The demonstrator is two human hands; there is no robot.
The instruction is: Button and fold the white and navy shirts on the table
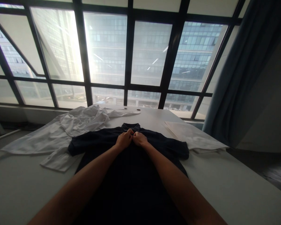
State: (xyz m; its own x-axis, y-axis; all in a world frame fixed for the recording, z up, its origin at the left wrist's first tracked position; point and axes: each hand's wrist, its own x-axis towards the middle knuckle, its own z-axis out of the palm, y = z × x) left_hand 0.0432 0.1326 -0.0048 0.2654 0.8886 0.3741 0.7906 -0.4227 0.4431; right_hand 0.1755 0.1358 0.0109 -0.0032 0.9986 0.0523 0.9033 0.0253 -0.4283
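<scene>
A dark short-sleeved polo shirt (131, 175) lies flat on the white table (224, 181), collar away from me. Both my hands meet just below the collar, at the shirt's front opening. My left hand (124, 139) is closed, its fingers pinching the fabric there. My right hand (140, 139) is closed too, pinching the same spot from the other side. The knuckles of the two hands almost touch. What the fingertips hold is too small and dark to make out beyond the shirt cloth.
A crumpled white shirt (67, 131) sprawls on the table to the left of the dark shirt. A folded white garment (192, 136) lies at the right. Behind the table stands a large window; a blue-grey curtain (239, 78) hangs at the right.
</scene>
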